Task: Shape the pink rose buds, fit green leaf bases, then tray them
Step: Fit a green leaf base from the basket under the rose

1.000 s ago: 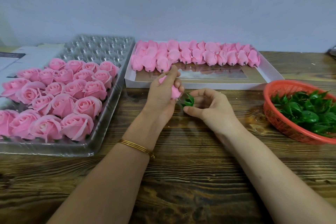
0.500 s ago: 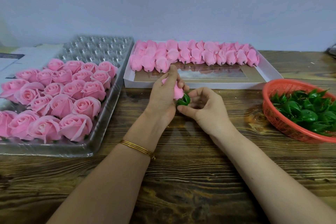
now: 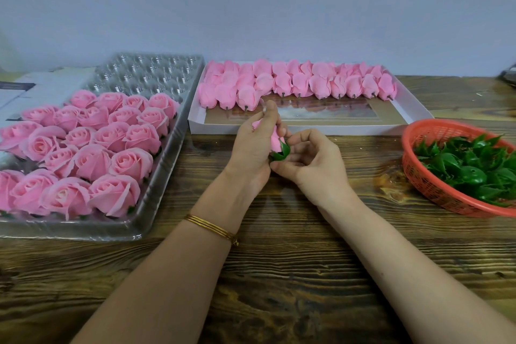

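Wood-grain table (image 3: 279,274) is logged nearest, and a gold bangle (image 3: 212,228) is worn on the left wrist. At centre, the pink bud (image 3: 275,139) is gripped in the left hand (image 3: 250,148), with fingers curled round it and its lower end turned toward 5 o'clock. The green leaf base (image 3: 280,151) is pinched by the right hand (image 3: 315,168) and pressed against that lower end.

Change noted: a second ago the base was held just apart from the bud. Now it is cupped onto it, and one leaf tip is laid up the pink side. Fitting is judged nearly done. Full seating cannot be told, as the joint is hidden by fingers. Traying is judged to come next.

At 9 o'clock, finished roses (image 3: 117,165) are packed in the clear tray (image 3: 167,168), and its cells toward 11 o'clock are left unfilled. At 3 o'clock, spare leaf bases (image 3: 472,170) are heaped in the red basket (image 3: 413,176). At 12 o'clock, unfitted buds (image 3: 293,84) are lined along the far side of the white box (image 3: 307,129).
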A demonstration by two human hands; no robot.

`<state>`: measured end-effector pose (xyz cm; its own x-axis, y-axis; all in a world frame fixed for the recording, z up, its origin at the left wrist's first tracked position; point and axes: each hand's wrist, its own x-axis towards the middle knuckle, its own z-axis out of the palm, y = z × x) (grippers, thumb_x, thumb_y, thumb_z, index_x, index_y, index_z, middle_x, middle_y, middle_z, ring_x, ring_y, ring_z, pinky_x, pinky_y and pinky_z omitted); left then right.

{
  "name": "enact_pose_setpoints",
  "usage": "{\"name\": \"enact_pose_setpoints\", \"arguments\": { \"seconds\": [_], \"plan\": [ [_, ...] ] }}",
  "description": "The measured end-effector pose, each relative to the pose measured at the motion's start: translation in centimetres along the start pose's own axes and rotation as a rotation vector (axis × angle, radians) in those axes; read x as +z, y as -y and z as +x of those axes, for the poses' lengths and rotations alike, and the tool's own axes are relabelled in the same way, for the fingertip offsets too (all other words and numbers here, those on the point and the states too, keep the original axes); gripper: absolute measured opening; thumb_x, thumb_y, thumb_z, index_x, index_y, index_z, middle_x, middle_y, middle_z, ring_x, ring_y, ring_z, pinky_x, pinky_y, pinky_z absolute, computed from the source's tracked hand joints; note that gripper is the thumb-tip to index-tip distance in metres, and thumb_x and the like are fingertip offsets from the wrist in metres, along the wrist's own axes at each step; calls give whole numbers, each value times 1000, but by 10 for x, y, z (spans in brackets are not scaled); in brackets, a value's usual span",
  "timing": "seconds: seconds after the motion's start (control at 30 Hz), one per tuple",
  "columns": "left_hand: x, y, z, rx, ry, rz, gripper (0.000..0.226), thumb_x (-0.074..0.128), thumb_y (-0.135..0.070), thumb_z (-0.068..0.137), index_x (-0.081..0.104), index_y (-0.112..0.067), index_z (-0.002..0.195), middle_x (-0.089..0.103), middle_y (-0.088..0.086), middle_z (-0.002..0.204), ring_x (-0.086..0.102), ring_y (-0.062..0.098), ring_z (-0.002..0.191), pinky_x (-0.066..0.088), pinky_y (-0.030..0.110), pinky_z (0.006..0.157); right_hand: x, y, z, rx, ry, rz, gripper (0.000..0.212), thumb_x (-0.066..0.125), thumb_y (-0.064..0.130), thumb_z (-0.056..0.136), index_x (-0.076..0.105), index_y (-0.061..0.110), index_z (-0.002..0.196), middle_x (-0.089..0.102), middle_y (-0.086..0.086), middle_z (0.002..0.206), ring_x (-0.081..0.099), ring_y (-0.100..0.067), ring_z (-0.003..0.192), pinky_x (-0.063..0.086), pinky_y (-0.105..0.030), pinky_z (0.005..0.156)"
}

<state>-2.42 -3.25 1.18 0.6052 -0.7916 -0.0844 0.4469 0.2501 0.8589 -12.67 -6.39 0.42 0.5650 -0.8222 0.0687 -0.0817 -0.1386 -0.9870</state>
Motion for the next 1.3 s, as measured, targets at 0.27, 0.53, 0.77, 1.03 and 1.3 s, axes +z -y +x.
{"name": "enact_pose_setpoints", "arguments": {
  "seconds": [0.27,0.53,0.77,1.03,1.3],
  "plan": [
    [0,-2,-2,41,1,37,37,47,-33,104,46,-14,72,48,-6,51,47,7,51,44,21,55,-2,2,0,95,6,287,18,59,-12,87,62,6,90,64,-8,76,68,-25,79,60,-28,75],
    [-1,-1,-2,54,23,93,39,45,-34,104,46,-14,71,53,-3,55,48,10,54,42,25,57,-3,-1,1,86,-32,290,23,71,-10,80,62,6,93,70,-10,80,68,-25,80,58,-42,85],
    [-1,-2,-3,64,13,125,41,46,-33,104,48,-13,67,59,6,66,53,16,61,44,29,64,-5,-2,3,121,-50,355,25,77,-7,73,68,-3,96,74,-11,80,71,-16,76,59,-29,81],
    [0,-1,-2,45,4,155,41,46,-35,104,52,-17,68,69,3,68,63,11,64,49,32,78,-5,-1,3,198,-11,414,16,76,-7,73,69,1,85,72,-10,72,69,-22,74,60,-34,80],
    [1,0,-4,49,20,202,41,46,-34,103,54,-18,66,71,6,73,63,16,71,48,41,89,-6,1,1,181,7,435,24,73,-14,72,65,-2,92,71,-7,68,69,-18,70,60,-32,76]
  ]
}}
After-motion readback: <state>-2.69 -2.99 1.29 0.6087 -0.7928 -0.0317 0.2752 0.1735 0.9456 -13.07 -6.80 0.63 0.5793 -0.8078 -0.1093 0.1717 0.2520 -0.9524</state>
